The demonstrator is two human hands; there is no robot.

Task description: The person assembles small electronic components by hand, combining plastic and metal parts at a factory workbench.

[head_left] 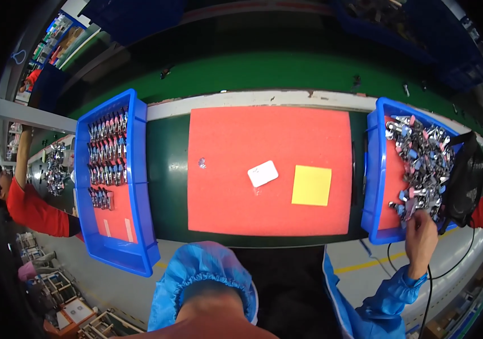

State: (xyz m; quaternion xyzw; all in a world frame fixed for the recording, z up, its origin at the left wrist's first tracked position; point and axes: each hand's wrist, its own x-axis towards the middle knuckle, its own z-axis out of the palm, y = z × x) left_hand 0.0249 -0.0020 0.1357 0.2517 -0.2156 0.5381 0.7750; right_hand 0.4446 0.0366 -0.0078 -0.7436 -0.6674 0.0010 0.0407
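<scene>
My right hand (421, 240) reaches over the near edge of the right blue bin (372, 169). Its fingers are drawn together at a heap of small shiny metal pieces (422, 152) with black, blue and pink parts. What sits between the fingertips is too small to make out. My left hand (213, 308) is raised close at the lower edge, below a bunched blue sleeve cuff (207, 263). Only its wrist and part of the back show; the fingers are out of view.
An orange-red foam mat (224, 209) bears a white rounded piece (263, 173), a yellow paper square (311, 185) and a small shiny bit (202, 163). The left blue bin (142, 214) holds similar pieces in rows. A black bag (465, 181) hangs by the right bin. Red-sleeved people work at both sides.
</scene>
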